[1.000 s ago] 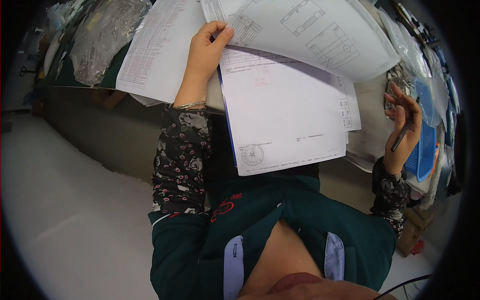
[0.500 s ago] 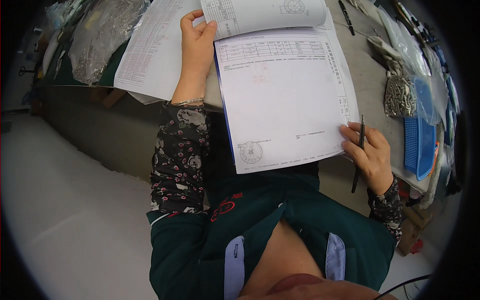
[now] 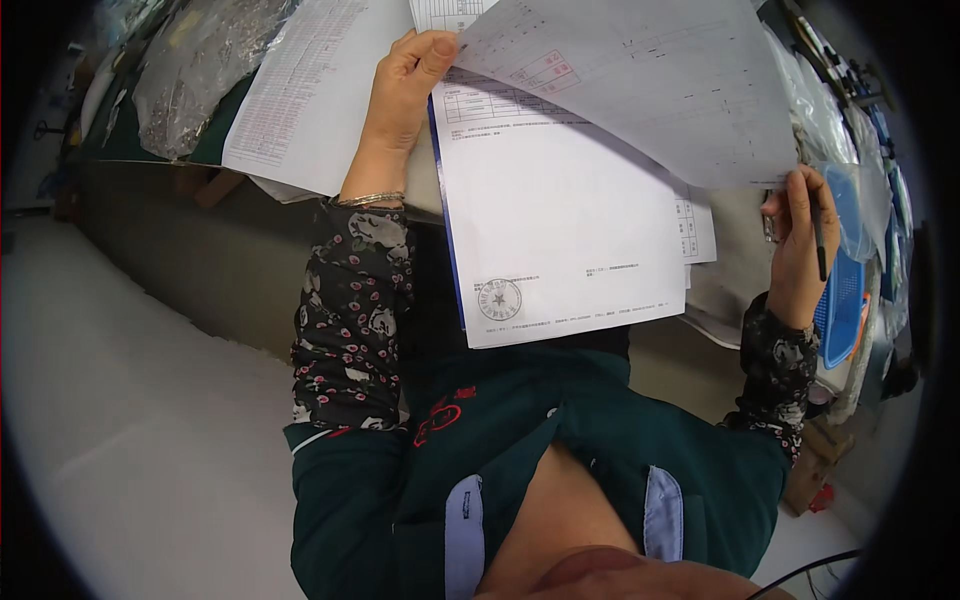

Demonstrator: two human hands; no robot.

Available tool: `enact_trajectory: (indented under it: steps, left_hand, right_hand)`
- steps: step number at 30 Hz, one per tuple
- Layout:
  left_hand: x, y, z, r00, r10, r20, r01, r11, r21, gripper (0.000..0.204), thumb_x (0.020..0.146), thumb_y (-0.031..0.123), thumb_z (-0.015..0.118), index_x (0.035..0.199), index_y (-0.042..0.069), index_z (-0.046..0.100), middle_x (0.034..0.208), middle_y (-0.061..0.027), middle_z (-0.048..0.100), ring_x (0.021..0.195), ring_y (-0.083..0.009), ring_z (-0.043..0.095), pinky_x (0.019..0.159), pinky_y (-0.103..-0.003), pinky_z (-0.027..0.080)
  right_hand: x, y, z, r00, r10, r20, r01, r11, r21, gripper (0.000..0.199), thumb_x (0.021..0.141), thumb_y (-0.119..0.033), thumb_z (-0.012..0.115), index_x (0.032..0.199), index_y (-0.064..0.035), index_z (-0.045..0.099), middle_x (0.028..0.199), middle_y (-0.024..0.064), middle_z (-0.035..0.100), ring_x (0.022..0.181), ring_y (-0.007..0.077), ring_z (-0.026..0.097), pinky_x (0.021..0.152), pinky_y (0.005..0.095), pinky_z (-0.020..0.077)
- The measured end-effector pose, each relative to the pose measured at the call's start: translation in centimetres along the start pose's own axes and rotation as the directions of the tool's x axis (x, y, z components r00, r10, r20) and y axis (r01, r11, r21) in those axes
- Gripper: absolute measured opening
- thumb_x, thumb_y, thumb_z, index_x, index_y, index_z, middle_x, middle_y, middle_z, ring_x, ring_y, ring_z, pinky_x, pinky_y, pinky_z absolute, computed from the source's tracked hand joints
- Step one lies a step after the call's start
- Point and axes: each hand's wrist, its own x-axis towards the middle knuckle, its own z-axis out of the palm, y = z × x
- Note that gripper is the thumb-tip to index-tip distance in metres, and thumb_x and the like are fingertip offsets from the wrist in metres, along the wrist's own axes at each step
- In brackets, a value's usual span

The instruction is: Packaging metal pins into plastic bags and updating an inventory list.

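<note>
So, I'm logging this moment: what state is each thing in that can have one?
Left hand: closed on the top pages
Right hand: pinching the lifted sheet
Lifted sheet: raised, curved
Stamped sheet: face up, partly covered
Pen: held in the right hand
Left-side printed sheet: face up
Clear bag: crumpled, filled
Blue basket: partly hidden, contents unclear

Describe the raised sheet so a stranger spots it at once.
Find the paper stack overhanging the table. Above it, the raised sheet stretches between the left hand and right hand. Unlike the flat page beneath, it slants, with a red mark.
</note>
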Motion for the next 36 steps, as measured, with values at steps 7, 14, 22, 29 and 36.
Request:
enact_trajectory:
  steps: [7, 14, 22, 29, 36]
  left_hand:
    - [0.3, -0.1, -0.1, 1.000, -0.014, -0.027, 0.017, 0.994, 0.104, 0.023, 0.087, 0.024, 0.062, 0.087, 0.001, 0.060, 0.077, 0.0016, 0.056, 0.072, -0.0068, 0.049, 0.067, -0.021, 0.041]
    - [0.1, 0.1, 0.2, 0.994, -0.021, -0.107, 0.023, 1.000, 0.020, 0.026, 0.091, 0.024, 0.057, 0.100, 0.000, 0.054, 0.086, -0.0025, 0.058, 0.078, -0.0076, 0.050, 0.071, -0.021, 0.041]
    - [0.3, 0.0, 0.1, 0.995, -0.017, -0.100, 0.019, 1.000, 0.025, 0.027, 0.092, 0.024, 0.055, 0.101, -0.001, 0.053, 0.089, -0.0046, 0.059, 0.082, -0.0089, 0.052, 0.073, -0.021, 0.042]
    - [0.1, 0.2, -0.2, 0.990, -0.077, -0.120, 0.081, 0.996, 0.023, 0.026, 0.092, 0.023, 0.055, 0.103, 0.000, 0.054, 0.093, -0.0048, 0.059, 0.086, -0.0094, 0.052, 0.079, -0.022, 0.040]
    - [0.0, 1.0, 0.1, 0.999, -0.049, 0.007, 0.050, 0.988, -0.148, 0.028, 0.084, 0.027, 0.066, 0.097, 0.003, 0.062, 0.087, -0.0032, 0.062, 0.081, -0.0091, 0.055, 0.074, -0.022, 0.044]
  right_hand:
    - [-3.0, 0.4, 0.6, 0.848, -0.501, 0.172, 0.523, 0.845, -0.115, 0.034, 0.085, -0.028, 0.063, 0.105, -0.0009, 0.056, 0.110, 0.0181, 0.061, 0.093, 0.0216, 0.062, 0.066, 0.0260, 0.0459]
    - [-5.4, -1.0, 0.7, 0.408, -0.307, 0.860, 0.865, 0.432, -0.255, 0.040, 0.064, -0.023, 0.070, 0.098, -0.0065, 0.058, 0.108, 0.0125, 0.063, 0.097, 0.0271, 0.059, 0.070, 0.0350, 0.0441]
    - [-4.7, -1.4, -0.2, 0.447, -0.362, 0.818, 0.835, 0.497, -0.237, 0.030, 0.060, -0.008, 0.069, 0.088, -0.0059, 0.058, 0.103, 0.0098, 0.065, 0.089, 0.0255, 0.061, 0.067, 0.0356, 0.0431]
    - [-3.4, -1.3, 0.1, 0.561, -0.341, 0.754, 0.638, 0.759, -0.132, 0.014, 0.070, -0.004, 0.067, 0.080, -0.0015, 0.057, 0.095, 0.0127, 0.067, 0.081, 0.0287, 0.061, 0.066, 0.0362, 0.0465]
    - [0.4, 0.0, -0.2, 0.990, -0.118, 0.075, 0.130, 0.971, -0.198, 0.019, 0.091, -0.018, 0.056, 0.086, -0.0002, 0.057, 0.086, 0.0130, 0.067, 0.056, 0.0078, 0.048, 0.052, 0.0184, 0.0380]
